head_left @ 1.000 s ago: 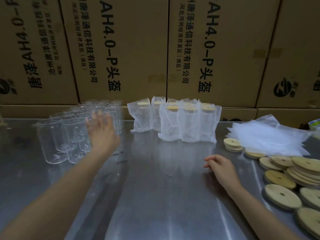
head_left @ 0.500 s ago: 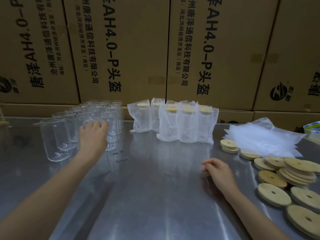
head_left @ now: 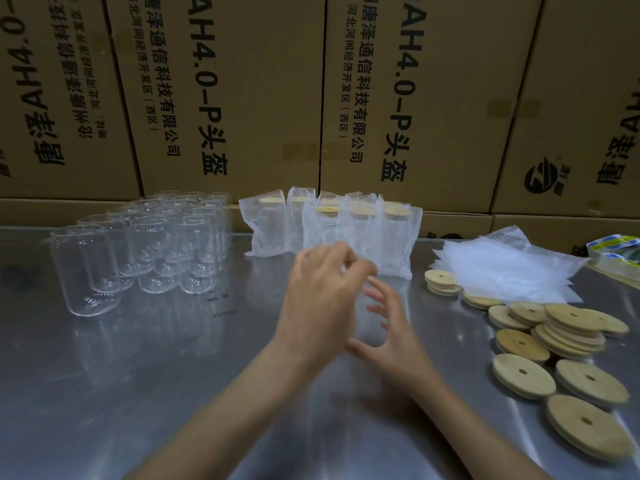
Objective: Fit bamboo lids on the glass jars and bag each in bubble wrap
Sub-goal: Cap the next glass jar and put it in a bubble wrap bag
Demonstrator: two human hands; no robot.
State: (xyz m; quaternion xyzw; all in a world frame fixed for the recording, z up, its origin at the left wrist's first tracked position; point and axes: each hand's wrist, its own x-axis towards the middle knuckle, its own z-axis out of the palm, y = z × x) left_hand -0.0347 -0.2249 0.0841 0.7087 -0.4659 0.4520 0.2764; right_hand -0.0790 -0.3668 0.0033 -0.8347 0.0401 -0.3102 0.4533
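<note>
Several bare glass jars [head_left: 156,251] stand in a cluster at the back left of the steel table [head_left: 121,382]. My left hand [head_left: 318,299] is over the table's middle, fingers curled round a clear glass jar [head_left: 362,296] that shows only as a faint blur. Just to the right of that jar is my right hand [head_left: 391,330], fingers spread, palm facing it. Several jars with bamboo lids, bagged in bubble wrap [head_left: 346,233], stand at the back centre. Loose bamboo lids [head_left: 568,327] lie piled at the right. A stack of bubble wrap bags [head_left: 509,268] lies behind them.
Tall printed cardboard boxes [head_left: 242,98] form a wall along the table's far edge. A blue-and-yellow labelled item [head_left: 616,251] sits at the far right edge. Bare steel stretches between the jar cluster and the lids.
My left hand left the jar cluster and swung right to the table's middle with a jar. My right hand rose from the table and opened beside it.
</note>
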